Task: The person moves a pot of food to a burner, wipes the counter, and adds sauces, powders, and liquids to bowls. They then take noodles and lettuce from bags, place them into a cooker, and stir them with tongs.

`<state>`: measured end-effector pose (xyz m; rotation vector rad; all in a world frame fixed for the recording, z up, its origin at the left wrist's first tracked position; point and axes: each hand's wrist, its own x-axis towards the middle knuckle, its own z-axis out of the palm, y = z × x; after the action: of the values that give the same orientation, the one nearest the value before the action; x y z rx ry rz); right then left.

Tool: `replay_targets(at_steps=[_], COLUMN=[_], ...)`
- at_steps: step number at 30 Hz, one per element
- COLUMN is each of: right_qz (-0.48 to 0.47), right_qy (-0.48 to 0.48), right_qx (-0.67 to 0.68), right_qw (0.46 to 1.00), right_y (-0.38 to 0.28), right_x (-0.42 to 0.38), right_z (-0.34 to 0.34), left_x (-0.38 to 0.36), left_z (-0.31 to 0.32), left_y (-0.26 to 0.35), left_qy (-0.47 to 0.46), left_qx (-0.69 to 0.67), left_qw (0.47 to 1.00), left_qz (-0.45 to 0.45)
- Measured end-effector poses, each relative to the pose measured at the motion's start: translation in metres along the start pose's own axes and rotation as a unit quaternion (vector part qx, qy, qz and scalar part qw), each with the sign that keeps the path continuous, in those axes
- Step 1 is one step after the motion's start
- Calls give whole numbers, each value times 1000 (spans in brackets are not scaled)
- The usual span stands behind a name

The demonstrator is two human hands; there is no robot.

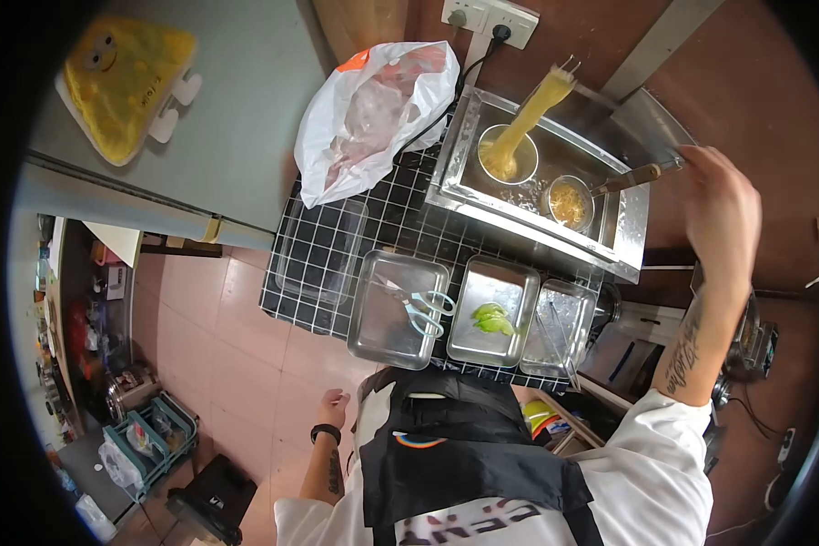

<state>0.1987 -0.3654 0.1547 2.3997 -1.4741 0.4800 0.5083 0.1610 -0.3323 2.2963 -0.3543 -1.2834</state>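
My right hand [723, 200] reaches to the cooker's right side, fingers closed at the hook end of a noodle strainer's wooden handle [635, 177]. The strainer basket [569, 204] sits in the metal noodle cooker [537, 227] and holds short yellowish noodles. Beside it, long dry noodles [539, 105] stand tilted out of a second round basket [508, 155]. My left hand [334, 409] hangs low beside the black apron [464, 455], fingers loosely bent and apart, with nothing in it.
On the wire rack [409, 223] stand a tray [399, 309] with light-blue scissors [426, 314], a tray with green leaves [493, 318], and a tray with tongs [555, 332]. A white plastic bag [373, 118] lies left of the cooker. A power cord runs behind the bag.
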Motion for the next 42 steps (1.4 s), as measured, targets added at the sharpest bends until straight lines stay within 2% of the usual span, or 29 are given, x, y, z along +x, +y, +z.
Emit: replay_targets(at_steps=[2,5,8,10,11,12,15,17,20,21,24,27,29,30,33,34,36,38,40,42], right_qz=[63,12,-8,-44,-24,-45,-111,-124,-102,-85,-15,-19,32,67,92,106,9,-9,-19,-72], right_qy=[11,14,-133,-169,-235,-271,-299,-312,-251,-202,-164,3,59,81,93,53,7,-88,-182,-231], right_qx=[-38,0,-78,-124,-155,-154,-128,-127,-100,-73,-86,-39,-18,-16,23,51,-17,-48,-104,-164], right_qw=[997,1000,988,977,959,949,939,933,957,973,983,999,998,994,991,992,1000,995,978,956], right_y=[-7,9,0,3,-18,-31,-47,-44,-30,-21,-9,2,0,-3,9,16,25,13,5,-15], right_x=[-1,-9,-5,-12,-9,-8,-2,-1,6,3,5,-4,-5,-7,-13,-15,-15,-11,-10,-5], right_z=[-25,6,68,124,132,141,203,220,190,167,79,12,-21,-30,-25,-11,33,79,124,149], left_x=[4,7,3,-2,-4,-6,-17,-14,-13,-14,-16,-11,-9,-8,-1,-2,-6,-11,-14,-15], left_z=[-2,-3,-6,-8,-8,-8,-13,-10,-10,-10,-6,-3,-3,-4,-3,-4,-5,-3,-2,2], left_y=[8,18,24,23,23,23,9,-13,-20,-19,-14,-9,-1,5,18,25,38,41,35,13], left_qy=[1,2,8,13,17,23,23,20,30,29,15,5,3,3,5,6,16,23,28,29], left_qx=[8,0,-35,-30,-27,-29,-5,16,-3,-5,-8,-7,27,26,12,11,5,-8,-18,-21], left_qw=[1000,999,999,999,999,999,1000,999,1000,1000,999,999,1000,1000,999,999,999,999,999,998], left_qz=[28,35,35,27,22,21,0,36,8,6,-31,-35,1,1,33,30,34,34,35,45])
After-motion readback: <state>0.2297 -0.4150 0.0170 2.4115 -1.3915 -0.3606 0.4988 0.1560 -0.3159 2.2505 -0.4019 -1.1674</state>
